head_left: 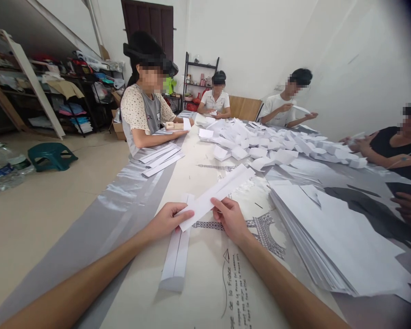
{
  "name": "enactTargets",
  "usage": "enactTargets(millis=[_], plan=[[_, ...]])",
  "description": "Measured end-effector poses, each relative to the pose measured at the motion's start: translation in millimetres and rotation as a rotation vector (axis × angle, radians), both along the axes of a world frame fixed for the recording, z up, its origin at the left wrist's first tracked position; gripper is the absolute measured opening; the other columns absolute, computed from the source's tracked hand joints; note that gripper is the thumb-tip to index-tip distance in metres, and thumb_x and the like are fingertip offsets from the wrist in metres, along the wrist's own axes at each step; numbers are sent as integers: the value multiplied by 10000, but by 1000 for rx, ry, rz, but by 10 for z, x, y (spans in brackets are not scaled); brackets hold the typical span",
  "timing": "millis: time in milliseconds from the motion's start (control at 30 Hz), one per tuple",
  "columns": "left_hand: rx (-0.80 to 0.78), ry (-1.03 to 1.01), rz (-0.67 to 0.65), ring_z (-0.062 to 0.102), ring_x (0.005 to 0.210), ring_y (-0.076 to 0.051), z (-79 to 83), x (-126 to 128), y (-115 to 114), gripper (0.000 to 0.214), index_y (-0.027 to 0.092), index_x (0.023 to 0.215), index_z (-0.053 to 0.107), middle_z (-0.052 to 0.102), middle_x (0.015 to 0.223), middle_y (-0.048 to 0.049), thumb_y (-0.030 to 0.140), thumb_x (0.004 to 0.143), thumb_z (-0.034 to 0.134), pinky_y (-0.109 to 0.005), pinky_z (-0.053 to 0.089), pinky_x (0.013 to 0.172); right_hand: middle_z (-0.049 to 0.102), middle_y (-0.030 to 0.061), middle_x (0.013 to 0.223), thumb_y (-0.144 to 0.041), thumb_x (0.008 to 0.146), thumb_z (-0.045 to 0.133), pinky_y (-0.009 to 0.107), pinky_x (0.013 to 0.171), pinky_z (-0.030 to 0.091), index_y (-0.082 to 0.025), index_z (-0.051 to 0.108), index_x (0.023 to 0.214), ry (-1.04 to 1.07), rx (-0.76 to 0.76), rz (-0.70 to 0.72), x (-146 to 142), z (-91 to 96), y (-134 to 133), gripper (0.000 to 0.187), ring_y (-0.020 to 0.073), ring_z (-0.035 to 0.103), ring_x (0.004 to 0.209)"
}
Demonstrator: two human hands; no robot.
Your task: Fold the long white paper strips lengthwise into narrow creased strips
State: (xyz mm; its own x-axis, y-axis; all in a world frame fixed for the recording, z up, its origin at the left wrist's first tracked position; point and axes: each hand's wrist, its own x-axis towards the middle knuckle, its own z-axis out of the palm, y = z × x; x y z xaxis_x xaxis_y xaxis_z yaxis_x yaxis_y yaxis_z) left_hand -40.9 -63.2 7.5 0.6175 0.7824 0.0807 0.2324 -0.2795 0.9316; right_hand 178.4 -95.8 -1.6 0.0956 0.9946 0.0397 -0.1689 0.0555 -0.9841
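Observation:
A long strip of folded white paper point(222, 189) is held slantwise above the table between my two hands. My left hand point(167, 220) pinches its lower left end, thumb on top. On the strip's right edge, near the middle, my right hand point(231, 217) grips with thumb and curled fingers. Under my left hand lies another folded paper strip point(174, 262), partly hidden by the hand and the held strip. To the right of my right hand is a thick stack of white paper sheets point(335, 242).
A heap of folded white papers point(260, 141) spreads over the far table. Several strips point(162, 160) lie at the left edge beside a seated person point(147, 105). Other people sit around the table point(140, 283). A green stool point(51, 155) stands on the floor at left.

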Motion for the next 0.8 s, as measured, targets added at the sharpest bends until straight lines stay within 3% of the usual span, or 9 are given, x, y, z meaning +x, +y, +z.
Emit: enactTargets(millis=[333, 600, 800], plan=[[-42, 4, -43, 443, 507, -101, 2, 4, 1, 435, 159, 670, 524, 467, 584, 38, 508, 929, 542, -225, 305, 487, 452, -44, 484, -495, 794, 734, 284, 500, 291, -202, 515, 559, -34, 17, -13, 4, -13, 6, 434, 111, 366, 477], [-40, -41, -124, 321, 567, -95, 35, 65, -12, 447, 155, 667, 498, 341, 634, 40, 527, 904, 572, -234, 251, 515, 487, -40, 500, -401, 719, 810, 279, 513, 287, -187, 584, 544, -129, -1, 147, -22, 59, -79, 357, 113, 391, 504], [-106, -19, -222, 261, 566, -89, 66, 52, 28, 464, 168, 645, 437, 284, 640, 43, 533, 890, 583, -234, 196, 502, 456, -39, 513, -435, 769, 779, 292, 513, 286, -198, 551, 567, -45, 16, -3, 133, 35, -35, 387, 117, 373, 509]])
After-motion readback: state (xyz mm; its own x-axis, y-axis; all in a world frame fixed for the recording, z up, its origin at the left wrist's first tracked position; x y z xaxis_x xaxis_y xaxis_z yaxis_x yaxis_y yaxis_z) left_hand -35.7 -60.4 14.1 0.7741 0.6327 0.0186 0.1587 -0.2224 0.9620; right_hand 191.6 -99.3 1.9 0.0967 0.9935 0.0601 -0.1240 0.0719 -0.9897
